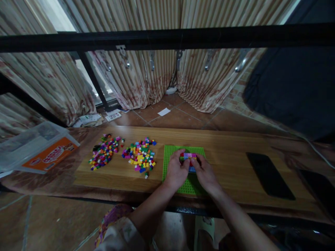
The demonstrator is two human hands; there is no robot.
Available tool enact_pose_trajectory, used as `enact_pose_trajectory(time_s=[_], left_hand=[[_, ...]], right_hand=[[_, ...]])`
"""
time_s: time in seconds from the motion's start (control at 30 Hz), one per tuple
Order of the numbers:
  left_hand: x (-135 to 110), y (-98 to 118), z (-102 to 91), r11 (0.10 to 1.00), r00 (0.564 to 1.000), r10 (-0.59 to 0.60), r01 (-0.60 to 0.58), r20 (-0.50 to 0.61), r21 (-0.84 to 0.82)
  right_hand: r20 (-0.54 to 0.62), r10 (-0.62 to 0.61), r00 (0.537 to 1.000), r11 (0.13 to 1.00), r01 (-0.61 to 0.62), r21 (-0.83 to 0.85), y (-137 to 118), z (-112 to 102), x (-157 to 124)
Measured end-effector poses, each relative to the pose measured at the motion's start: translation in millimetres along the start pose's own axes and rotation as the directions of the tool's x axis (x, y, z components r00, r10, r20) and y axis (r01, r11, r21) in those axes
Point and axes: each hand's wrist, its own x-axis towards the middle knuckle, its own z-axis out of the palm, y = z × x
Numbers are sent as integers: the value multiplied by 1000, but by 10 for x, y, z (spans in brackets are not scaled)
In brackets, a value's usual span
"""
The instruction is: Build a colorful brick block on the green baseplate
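A small block of joined toy bricks (190, 156) in pink, blue, red and other colours sits over the green studded baseplate (191, 189). My left hand (176, 168) is closed on its left side, thumb at the near face. From the right, my right hand (205, 171) grips the same block, its thumb close to the left one. Fingers cover part of the bricks, and I cannot tell whether the block is pressed onto the baseplate or held just above it.
Left of the baseplate lie two piles of loose bricks, a nearer pile (141, 155) and a farther pile (106, 151). A clear plastic box (49, 139) with an orange label stands at the far left. A dark flat slab (269, 176) lies on the wooden board (227, 150) at right.
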Motion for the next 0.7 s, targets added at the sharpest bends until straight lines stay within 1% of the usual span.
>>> enact_pose_trajectory(time_s=[0.1, 0.2, 0.4, 0.6, 0.7], left_hand=[[-3, -35, 48, 997, 999, -52, 52, -2, -59], [-22, -36, 72, 996, 998, -68, 67, -11, -54], [-51, -21, 91, 999, 998, -44, 44, -52, -9], [-108, 47, 61, 1000, 998, 5, -3, -60, 25], [-157, 103, 13, 998, 997, 24, -20, -74, 56]], right_hand=[[7, -8, 1000, 1000, 8, 6, 28, 13, 5], [-19, -20, 1000, 1000, 20, -13, 63, 31, 17], [-26, -51, 998, 996, 49, -78, 126, 37, 33], [20, -79, 997, 986, 81, -145, 188, -6, 69], [-18, -72, 997, 981, 68, -180, 189, -28, 106]])
